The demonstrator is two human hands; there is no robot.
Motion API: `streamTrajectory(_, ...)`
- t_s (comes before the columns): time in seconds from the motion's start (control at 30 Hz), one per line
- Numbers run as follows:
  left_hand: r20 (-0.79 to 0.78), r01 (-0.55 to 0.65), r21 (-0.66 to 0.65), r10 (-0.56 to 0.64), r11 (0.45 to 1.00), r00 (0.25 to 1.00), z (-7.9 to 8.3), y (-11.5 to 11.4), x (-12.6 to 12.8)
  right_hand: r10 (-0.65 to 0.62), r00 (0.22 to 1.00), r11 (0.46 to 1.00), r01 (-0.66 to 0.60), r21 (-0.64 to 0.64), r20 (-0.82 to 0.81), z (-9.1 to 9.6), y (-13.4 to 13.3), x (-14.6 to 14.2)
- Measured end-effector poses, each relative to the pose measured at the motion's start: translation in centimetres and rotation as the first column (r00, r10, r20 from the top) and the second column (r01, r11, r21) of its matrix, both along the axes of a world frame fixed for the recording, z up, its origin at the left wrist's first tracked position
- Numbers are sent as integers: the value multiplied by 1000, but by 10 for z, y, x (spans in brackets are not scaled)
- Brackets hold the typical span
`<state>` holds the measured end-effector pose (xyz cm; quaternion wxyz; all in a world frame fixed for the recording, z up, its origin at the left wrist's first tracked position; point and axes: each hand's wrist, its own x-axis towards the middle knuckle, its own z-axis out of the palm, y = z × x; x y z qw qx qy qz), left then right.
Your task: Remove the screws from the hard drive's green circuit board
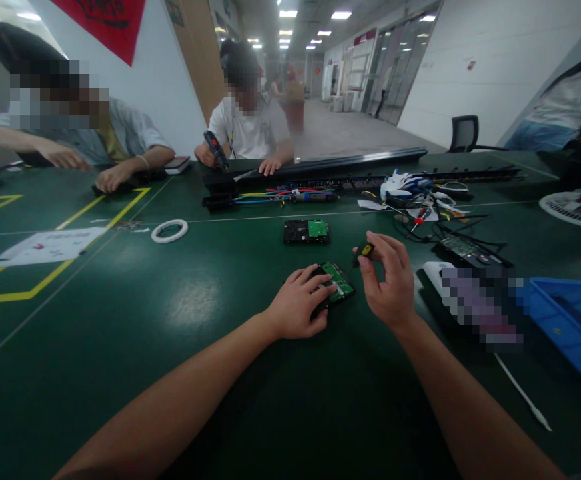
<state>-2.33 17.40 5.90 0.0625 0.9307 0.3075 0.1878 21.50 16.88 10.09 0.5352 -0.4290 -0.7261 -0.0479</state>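
My left hand (300, 301) lies over a hard drive (341, 285) on the green table, its fingers across the top and its thumb at the near side, gripping it. The drive's green circuit board faces up; its left part is hidden under my fingers. Between the thumb and fingers of my right hand (389, 280) is a screwdriver (365, 249) with a black and yellow handle. Its thin shaft slants down toward the drive's right edge; whether the tip touches is too small to tell. A second hard drive (306, 232), black with a green board, lies just beyond.
A blue bin (570, 327) and a white device with a cable (520, 393) are at right. Gloves (403, 187), wires and a long black housing (320, 167) line the back. A white ring (170, 231) lies left. Across the table, one person holds a power screwdriver (215, 148); another works alongside.
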Motion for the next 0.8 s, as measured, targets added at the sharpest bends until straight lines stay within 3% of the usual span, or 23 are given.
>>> streamTrajectory(0.6, 1, 3, 5, -3, 1000, 1000, -1, 0, 0, -59, 998, 996, 57, 68, 17, 6, -2, -2)
streamTrajectory(0.8, 1, 0, 0, 0, 1000, 1000, 0, 0, 0, -34, 999, 999, 33, 27, 17, 5, -2, -2)
